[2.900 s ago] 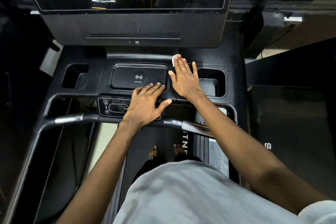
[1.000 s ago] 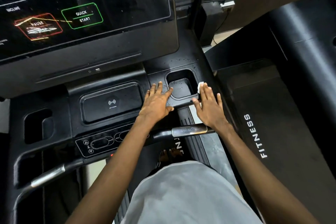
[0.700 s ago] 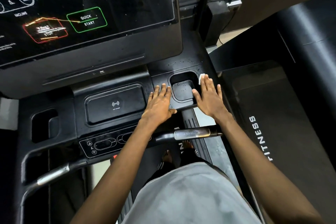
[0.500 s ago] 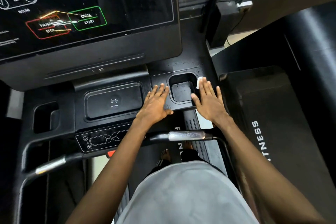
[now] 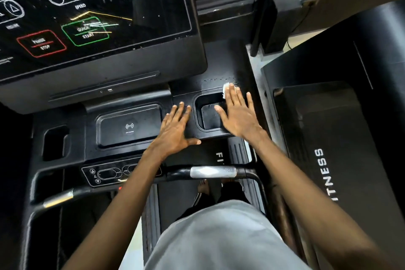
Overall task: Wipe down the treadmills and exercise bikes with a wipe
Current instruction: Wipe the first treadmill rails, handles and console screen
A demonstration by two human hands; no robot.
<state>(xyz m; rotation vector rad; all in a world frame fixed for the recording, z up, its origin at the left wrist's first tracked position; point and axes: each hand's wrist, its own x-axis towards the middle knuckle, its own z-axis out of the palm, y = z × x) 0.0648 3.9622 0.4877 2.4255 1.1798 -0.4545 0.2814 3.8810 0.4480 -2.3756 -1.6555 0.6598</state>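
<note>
I stand on a black treadmill and look down at its console tray (image 5: 182, 94). My right hand (image 5: 237, 114) lies flat with straight fingers over the right cup holder (image 5: 207, 114), pressing a small white wipe (image 5: 225, 89) under its fingertips on the holder's far right rim. Only a corner of the wipe shows. My left hand (image 5: 175, 130) rests flat, fingers straight, on the tray between the wireless charging pad (image 5: 129, 126) and the cup holder.
The touchscreen (image 5: 87, 13) with speed, quick start and pause/stop buttons rises behind the tray. A handlebar with a silver sensor grip (image 5: 212, 172) crosses below my wrists. A button panel (image 5: 107, 174) and left cup holder (image 5: 55, 142) lie left. A second treadmill (image 5: 328, 138) stands right.
My right hand slid the wipe from the middle of the tray to the right cup holder, then forward along its right rim. My left hand followed right and stays flat beside the holder.
</note>
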